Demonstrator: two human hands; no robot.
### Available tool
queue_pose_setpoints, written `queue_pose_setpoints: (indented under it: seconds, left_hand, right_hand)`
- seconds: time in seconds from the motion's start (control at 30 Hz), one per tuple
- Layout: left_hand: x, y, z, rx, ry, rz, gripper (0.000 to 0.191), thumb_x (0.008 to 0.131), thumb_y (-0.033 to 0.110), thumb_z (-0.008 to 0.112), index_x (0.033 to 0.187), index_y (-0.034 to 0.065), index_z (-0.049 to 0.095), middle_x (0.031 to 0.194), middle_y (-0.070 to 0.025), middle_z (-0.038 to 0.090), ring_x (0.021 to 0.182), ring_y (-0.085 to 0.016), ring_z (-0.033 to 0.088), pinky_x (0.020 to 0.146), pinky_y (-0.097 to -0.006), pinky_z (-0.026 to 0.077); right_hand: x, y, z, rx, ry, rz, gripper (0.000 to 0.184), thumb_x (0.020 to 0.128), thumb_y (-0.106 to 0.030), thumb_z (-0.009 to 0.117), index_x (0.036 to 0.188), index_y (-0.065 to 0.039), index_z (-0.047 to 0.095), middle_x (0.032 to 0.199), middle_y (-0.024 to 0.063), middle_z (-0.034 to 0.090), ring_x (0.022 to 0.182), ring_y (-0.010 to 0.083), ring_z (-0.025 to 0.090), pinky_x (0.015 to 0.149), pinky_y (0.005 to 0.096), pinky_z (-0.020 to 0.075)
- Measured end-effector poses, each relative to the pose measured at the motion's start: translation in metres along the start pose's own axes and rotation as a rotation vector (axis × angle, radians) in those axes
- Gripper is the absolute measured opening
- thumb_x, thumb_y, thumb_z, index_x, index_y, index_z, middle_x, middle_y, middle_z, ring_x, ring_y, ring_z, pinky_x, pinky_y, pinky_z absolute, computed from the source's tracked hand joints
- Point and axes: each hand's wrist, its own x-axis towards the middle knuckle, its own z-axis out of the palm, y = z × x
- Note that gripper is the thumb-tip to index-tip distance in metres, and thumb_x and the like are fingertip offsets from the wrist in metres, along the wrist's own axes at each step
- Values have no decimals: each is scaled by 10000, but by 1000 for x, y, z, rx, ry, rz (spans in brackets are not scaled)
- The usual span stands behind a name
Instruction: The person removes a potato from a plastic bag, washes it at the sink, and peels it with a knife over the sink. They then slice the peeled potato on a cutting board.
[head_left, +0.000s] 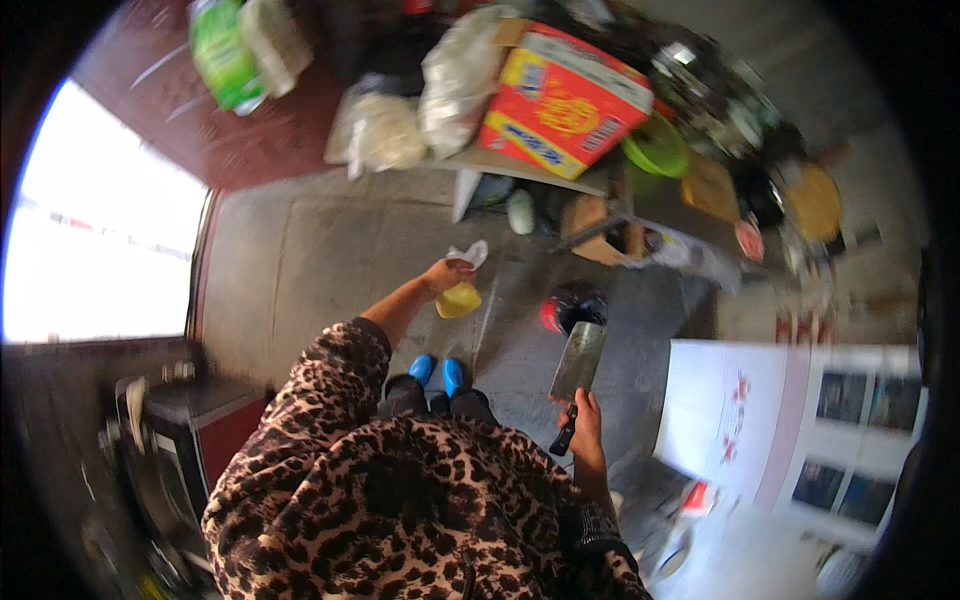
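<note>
My left hand (448, 276) is closed on a clear plastic bag (471, 253), whose loose end sticks out above the fingers. A yellow item (458, 301) hangs just below that hand; whether it is inside the bag I cannot tell. In my right hand (584, 421) is a cleaver (580, 361), held near the black handle, its broad metal blade pointing forward. Beyond the blade's tip, a bin with a black liner (585, 302) and a red side stands on the floor.
Ahead is a table edge (525, 175) bearing a red and yellow carton (566, 101), plastic bags (386, 131) and a green basin (656, 146). A wooden cutting board (709, 187) lies farther right. A white cabinet (757, 420) stands at right, a dark appliance (202, 401) at left.
</note>
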Motion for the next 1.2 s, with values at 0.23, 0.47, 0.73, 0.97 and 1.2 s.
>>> queue_pose_setpoints:
  seconds: [0.23,0.47,0.73,0.97,1.2]
  left_hand:
    - [-270,-38,-126,-621,688,-32,266,935,264,605,991,26,708,853,-72,688,732,-183,676,625,-330,559]
    - [-418,-174,-60,-1208,1335,256,362,988,347,513,884,35,665,840,-118,698,710,-230,682,649,-376,568]
    - [-462,-215,65,-1636,1885,507,353,983,367,511,868,66,656,817,-83,698,677,-217,679,636,-370,575]
    - [-444,-180,90,-1758,2125,578,269,943,317,569,866,78,666,815,-61,701,693,-205,680,640,-346,574]
    - [-451,-156,74,-1756,2299,644,257,934,299,601,886,54,661,790,-71,691,682,-203,669,615,-327,557]
  right_hand:
    - [128,-5,130,-449,-577,101,182,1003,-265,501,968,-87,487,655,74,546,414,146,470,379,299,395]
    - [263,27,322,-863,-1024,4,222,1007,-223,477,992,-17,557,696,112,645,394,125,475,353,279,393]
    - [136,54,524,-1185,-1541,-281,422,996,-398,516,757,-52,554,562,80,614,366,96,469,341,249,343]
    - [101,93,626,-1512,-1795,-847,386,972,-316,544,766,5,602,581,127,615,509,227,622,499,377,477]
    - [65,150,734,-1548,-2037,-1439,286,896,-324,616,800,-55,622,735,200,645,756,406,643,658,493,496]
